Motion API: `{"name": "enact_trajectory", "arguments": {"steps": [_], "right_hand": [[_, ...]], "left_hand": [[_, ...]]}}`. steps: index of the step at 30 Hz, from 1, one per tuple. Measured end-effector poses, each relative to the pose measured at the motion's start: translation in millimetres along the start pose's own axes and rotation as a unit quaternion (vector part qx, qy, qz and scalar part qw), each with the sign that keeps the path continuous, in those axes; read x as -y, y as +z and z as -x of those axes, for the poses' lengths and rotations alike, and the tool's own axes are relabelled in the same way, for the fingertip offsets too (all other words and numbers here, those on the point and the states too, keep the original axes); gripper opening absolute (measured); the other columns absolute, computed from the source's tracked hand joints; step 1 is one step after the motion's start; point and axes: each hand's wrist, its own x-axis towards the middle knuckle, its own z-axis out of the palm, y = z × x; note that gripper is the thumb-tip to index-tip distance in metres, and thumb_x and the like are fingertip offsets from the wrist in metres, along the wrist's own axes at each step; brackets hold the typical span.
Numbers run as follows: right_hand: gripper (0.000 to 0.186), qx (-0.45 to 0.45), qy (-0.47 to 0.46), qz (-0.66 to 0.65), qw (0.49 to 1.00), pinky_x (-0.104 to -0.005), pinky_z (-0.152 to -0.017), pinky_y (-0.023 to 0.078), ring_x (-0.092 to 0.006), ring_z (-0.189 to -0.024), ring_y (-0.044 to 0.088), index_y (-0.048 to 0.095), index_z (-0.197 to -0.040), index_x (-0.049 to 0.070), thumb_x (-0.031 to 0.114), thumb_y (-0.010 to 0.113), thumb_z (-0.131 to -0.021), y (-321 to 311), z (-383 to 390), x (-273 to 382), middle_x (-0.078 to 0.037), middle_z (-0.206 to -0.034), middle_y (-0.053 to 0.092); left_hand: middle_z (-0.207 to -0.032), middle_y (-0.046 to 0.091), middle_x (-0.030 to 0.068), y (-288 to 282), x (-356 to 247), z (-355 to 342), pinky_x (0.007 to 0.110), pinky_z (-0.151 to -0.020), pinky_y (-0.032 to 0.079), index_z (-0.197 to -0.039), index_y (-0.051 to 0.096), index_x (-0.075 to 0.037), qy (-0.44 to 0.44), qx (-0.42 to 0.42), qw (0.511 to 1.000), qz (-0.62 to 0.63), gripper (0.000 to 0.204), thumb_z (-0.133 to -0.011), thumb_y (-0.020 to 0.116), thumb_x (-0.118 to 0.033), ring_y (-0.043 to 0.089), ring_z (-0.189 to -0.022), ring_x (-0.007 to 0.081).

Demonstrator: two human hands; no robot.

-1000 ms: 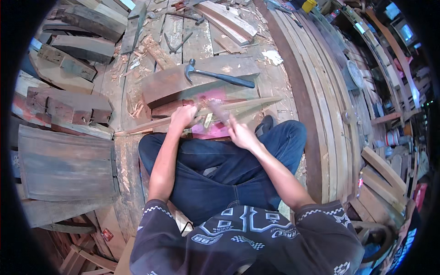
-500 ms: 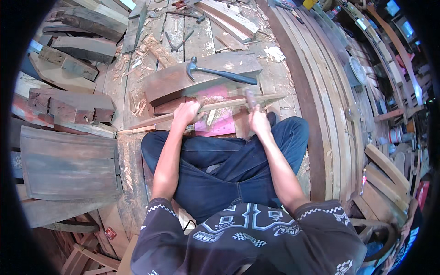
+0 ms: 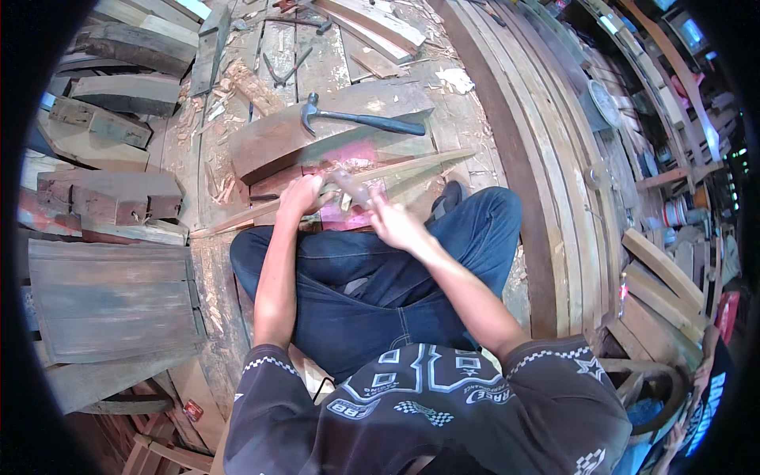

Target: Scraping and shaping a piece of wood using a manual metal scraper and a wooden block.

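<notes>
Rough plank flooring (image 3: 336, 67) is stretching out beyond both grips, with wood shavings (image 3: 226, 186) lying to the left of the left hand. From my distant seat I'm watching the left hand (image 3: 299, 194) staying closed around the long pale wood strip (image 3: 419, 166), just as it was doing half a second ago; the strip is running out past that grip on both sides, its tapered end pointing away to the right. What I'm seeing change is the right hand (image 3: 396, 224): it was sitting well apart, toward the tapered end, and now it is standing near the left grip. Its fingers are wrapping a blurred, flat hand tool (image 3: 351, 188), which is now slanting toward the left hand rather than rising upright; I'm not managing to tell its kind, or whether it is touching the strip. Between and just beyond the hands, a pink sheet (image 3: 356, 150) is showing under the strip. Farther past the grips, the dark timber block (image 3: 273, 150) is keeping its place, the hammer (image 3: 364, 120) still resting across it, and pincers (image 3: 294, 71) are lying spread beyond that. Nearer than both grips, denim-covered legs (image 3: 336, 265) are staying folded.
</notes>
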Motion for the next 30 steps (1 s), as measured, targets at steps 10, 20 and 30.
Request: {"name": "enact_trajectory", "arguments": {"steps": [10,20,30], "right_hand": [[0.047,-0.032,0.007,0.014,0.999,-0.0495,-0.072,0.053,-0.0435,-0.082,0.065,0.041,-0.129,-0.009,0.019,0.046,-0.092,3,-2,-21,-0.029,-0.087,0.065],[0.053,0.005,0.072,-0.029,0.997,-0.0521,-0.076,0.050,-0.0471,-0.085,0.062,0.034,-0.137,-0.003,0.017,0.049,-0.090,-2,4,-1,-0.033,-0.086,0.062],[0.053,0.014,0.158,-0.320,0.934,-0.0317,-0.038,0.044,-0.0163,-0.043,0.053,0.029,-0.144,0.003,0.020,0.043,-0.096,-14,7,-37,-0.010,-0.073,0.058]], "left_hand": [[-0.097,0.065,0.0201,-12,-7,-2,0.047,-0.079,0.050,-0.102,0.063,-0.008,-0.008,0.024,1.000,0.011,0.041,-0.080,0.068,-0.043,0.062,-0.095,0.0370],[-0.094,0.067,0.0202,-12,2,2,0.049,-0.075,0.050,-0.106,0.064,-0.012,0.004,0.016,1.000,0.020,0.046,-0.080,0.066,-0.050,0.063,-0.091,0.0394],[-0.092,0.067,0.0204,-21,-8,-4,0.049,-0.077,0.050,-0.101,0.069,-0.020,0.001,0.034,0.997,0.064,0.031,-0.086,0.060,-0.045,0.063,-0.090,0.0393]]}}
